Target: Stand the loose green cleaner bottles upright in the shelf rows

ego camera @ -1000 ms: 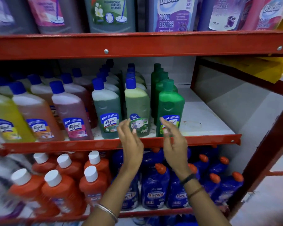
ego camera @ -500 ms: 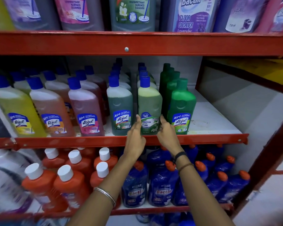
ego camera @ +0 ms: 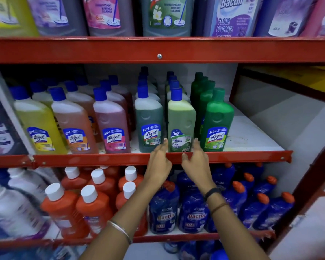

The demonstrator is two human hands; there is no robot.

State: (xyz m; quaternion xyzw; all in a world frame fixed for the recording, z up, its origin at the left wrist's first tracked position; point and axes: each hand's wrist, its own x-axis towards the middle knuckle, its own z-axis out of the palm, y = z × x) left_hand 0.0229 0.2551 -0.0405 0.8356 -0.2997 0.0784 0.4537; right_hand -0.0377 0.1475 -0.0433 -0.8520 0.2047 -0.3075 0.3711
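Note:
On the middle shelf (ego camera: 101, 159) the green cleaner bottles stand upright in three rows. The front ones are a dark green Lizol bottle (ego camera: 148, 117), a light green Bactin bottle (ego camera: 181, 119) and a bright green Lizol bottle (ego camera: 219, 117) with a green cap. My left hand (ego camera: 159, 164) and my right hand (ego camera: 195, 162) flank the Bactin bottle's base in front of the shelf lip. The fingers are extended, and the fingertips just touch the bottle's lower sides without closing around it.
Yellow, orange and pink bottles (ego camera: 111, 121) fill the rows to the left. Bare white shelf board (ego camera: 251, 134) lies right of the green rows, up to a red upright (ego camera: 235, 81). Orange bottles (ego camera: 64, 209) and blue Bactin bottles (ego camera: 193, 212) stand on the shelf below, with large bottles above.
Both hands rose from below the shelf lip to either side of the Bactin bottle, then slid down to its base. The view shifted, so the shelf appears further right.

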